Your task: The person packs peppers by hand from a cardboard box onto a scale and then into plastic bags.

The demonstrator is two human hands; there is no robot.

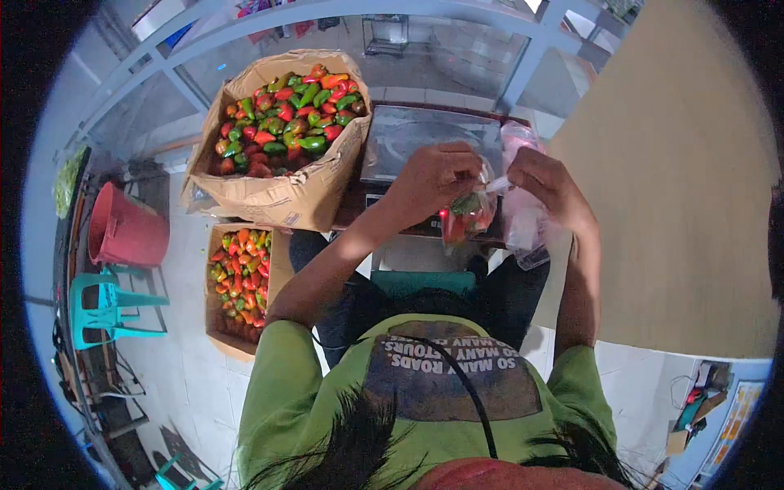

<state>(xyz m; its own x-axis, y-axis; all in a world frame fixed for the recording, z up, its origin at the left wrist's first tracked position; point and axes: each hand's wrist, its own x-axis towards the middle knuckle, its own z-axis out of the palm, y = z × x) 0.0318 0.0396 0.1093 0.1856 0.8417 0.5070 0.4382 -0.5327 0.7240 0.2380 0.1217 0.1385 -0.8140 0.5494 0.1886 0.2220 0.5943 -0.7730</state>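
A clear plastic bag (469,220) with red and green peppers inside hangs in front of the scale's near edge. Its top is gathered and stretched between my two hands. My left hand (441,173) is closed, fingers pinched at the bag's upper left side. On the other side, my right hand (551,189) pinches the twisted end of the plastic. The fingertips of both hands are partly hidden. Behind the bag lies a flat weighing scale (408,131) with a metal platform, and a small red light glows at its front.
A large cardboard box (302,196) full of red and green peppers stands at left, with a smaller pepper box (278,269) nearer. A roll of plastic bags (523,216) lies right of the scale. A red bucket (126,224) and a green chair (98,306) are far left; a beige panel (678,204) rises at right.
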